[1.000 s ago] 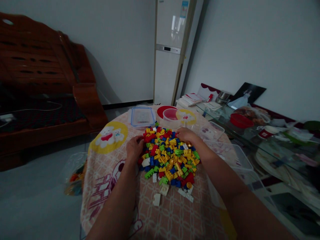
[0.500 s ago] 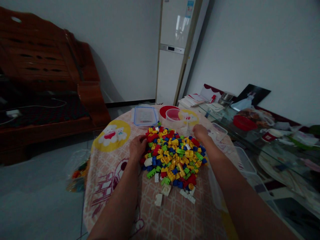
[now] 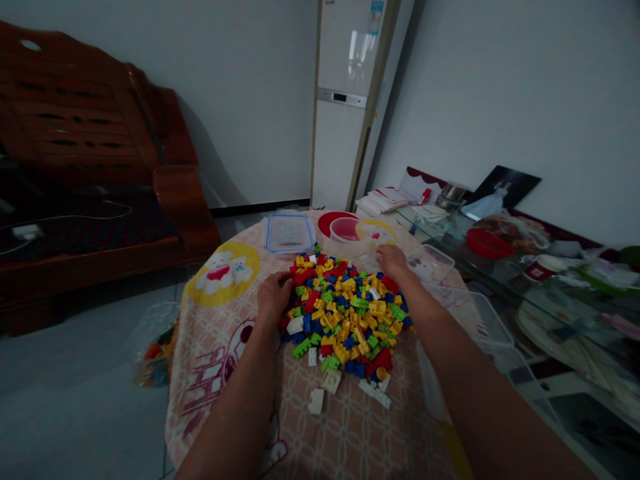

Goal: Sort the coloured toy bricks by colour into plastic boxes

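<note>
A heap of small plastic bricks (image 3: 345,310) in red, yellow, blue, green and white lies on a round table with a patterned cloth (image 3: 225,347). My left hand (image 3: 273,295) rests at the heap's left edge with its fingers curled against the bricks. At the heap's far right corner lies my right hand (image 3: 391,260), fingers bent down among the bricks beside a clear tub (image 3: 430,263). What either hand holds is hidden. A few white bricks (image 3: 316,400) lie loose nearer to me.
At the table's far side sit a blue-rimmed clear lid (image 3: 287,233), a red lid (image 3: 333,221) and a round clear tub (image 3: 345,230). More clear tubs (image 3: 487,323) stand at the right. A cluttered glass table (image 3: 550,293) is further right, a wooden bench (image 3: 90,173) left.
My right hand lifted off the middle of the heap and moved right and away toward the clear tub, then came back slightly to the heap's far right corner. My left hand stayed put.
</note>
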Available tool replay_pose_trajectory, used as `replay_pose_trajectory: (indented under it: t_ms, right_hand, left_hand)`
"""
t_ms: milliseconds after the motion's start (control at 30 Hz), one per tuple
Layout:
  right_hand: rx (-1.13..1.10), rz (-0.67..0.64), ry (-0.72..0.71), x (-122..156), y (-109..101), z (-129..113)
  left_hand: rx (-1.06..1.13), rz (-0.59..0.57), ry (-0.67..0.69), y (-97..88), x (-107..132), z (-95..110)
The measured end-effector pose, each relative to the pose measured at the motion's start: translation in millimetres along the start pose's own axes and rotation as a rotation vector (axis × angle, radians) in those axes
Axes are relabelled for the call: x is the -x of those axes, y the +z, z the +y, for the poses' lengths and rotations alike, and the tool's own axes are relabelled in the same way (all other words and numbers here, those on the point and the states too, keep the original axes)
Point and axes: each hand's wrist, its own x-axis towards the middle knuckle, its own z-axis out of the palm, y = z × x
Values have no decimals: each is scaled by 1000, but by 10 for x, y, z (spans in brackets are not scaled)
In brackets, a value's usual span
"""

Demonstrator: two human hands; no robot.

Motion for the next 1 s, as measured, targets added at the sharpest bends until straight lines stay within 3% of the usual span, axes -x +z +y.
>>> replay_pose_trajectory:
  t_ms: [100, 200, 267, 400, 800, 1000]
  right_hand:
    - [-14, 73, 30, 55, -49, 195]
    - [-37, 131, 207, 105, -66, 525]
    - [-75, 78, 310, 134, -37, 747]
    - [-142, -13, 288, 186, 83, 1006]
    - [-335, -26, 103, 243, 168, 1042]
    - [-250, 52, 147, 229, 40, 862]
  left_hand:
    - [2, 5, 1, 10, -3, -19]
    - [-6, 11, 5, 22, -8, -24]
    - [-17, 13, 4, 27, -13, -20]
    - [-36, 11, 5, 34, -25, -18]
    - [-42, -19, 12, 31, -24, -36]
    - [-13, 7, 23, 44, -28, -55]
